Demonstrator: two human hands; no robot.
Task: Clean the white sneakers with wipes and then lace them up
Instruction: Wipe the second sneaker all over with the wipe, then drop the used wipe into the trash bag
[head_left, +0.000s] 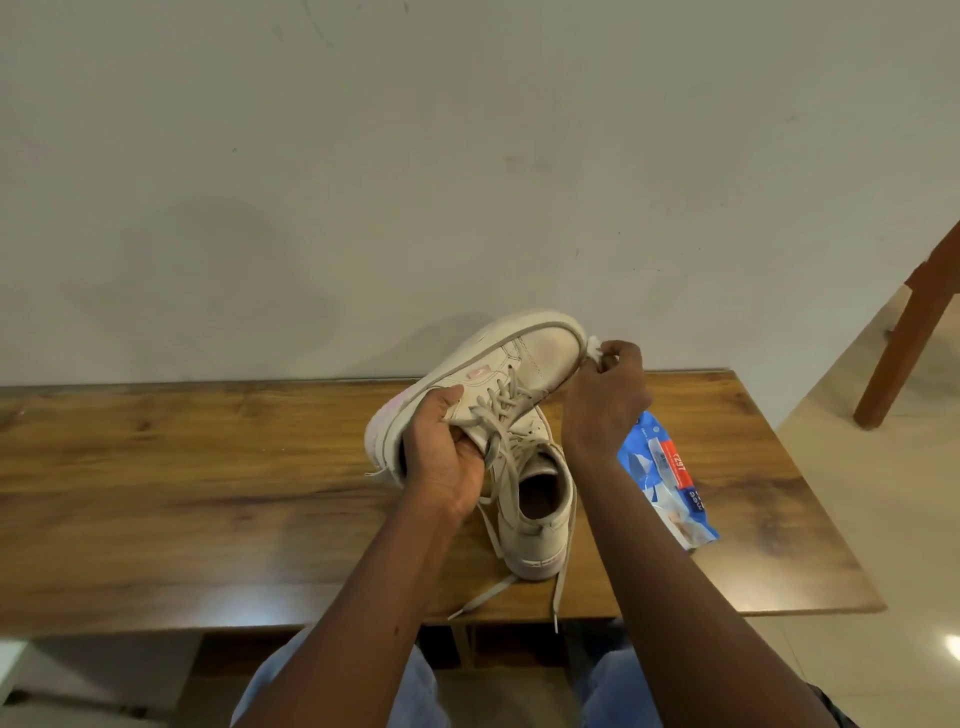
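Over the wood-grain counter, hid the front of the standing sneaker behind the lifted sneaker. Gripped the lifted one at its collar with the left hand, toe up and to the right. Pinched a small crumpled white wipe against that toe's rubber edge with the right hand. Had a glossy blue wipes packet lying flat beside the right wrist, print too blurred to read. Trailed flat laces over the near edge.
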